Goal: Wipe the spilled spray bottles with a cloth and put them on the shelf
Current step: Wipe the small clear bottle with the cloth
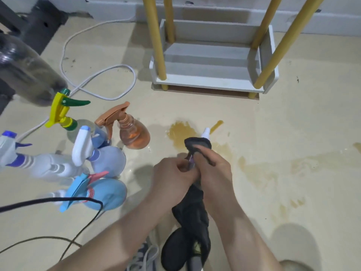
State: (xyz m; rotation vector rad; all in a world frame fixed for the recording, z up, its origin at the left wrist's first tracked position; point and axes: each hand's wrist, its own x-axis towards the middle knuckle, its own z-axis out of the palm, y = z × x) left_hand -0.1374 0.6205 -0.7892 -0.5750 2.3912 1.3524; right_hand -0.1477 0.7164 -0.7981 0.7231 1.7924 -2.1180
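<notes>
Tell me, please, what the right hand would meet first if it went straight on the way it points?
Past the cloth and bottle it holds, the right hand points forward and slightly left; probably the brown puddle comes first, then the shelf. Depth is unclear.

You're holding both forearms angled in from the bottom, hands meeting in the middle. L hand (173,173) is curling its fingers round the spray bottle (206,132); R hand (213,169) is gripping the cloth (192,214) wrapped over it, back of hand facing up.
</notes>
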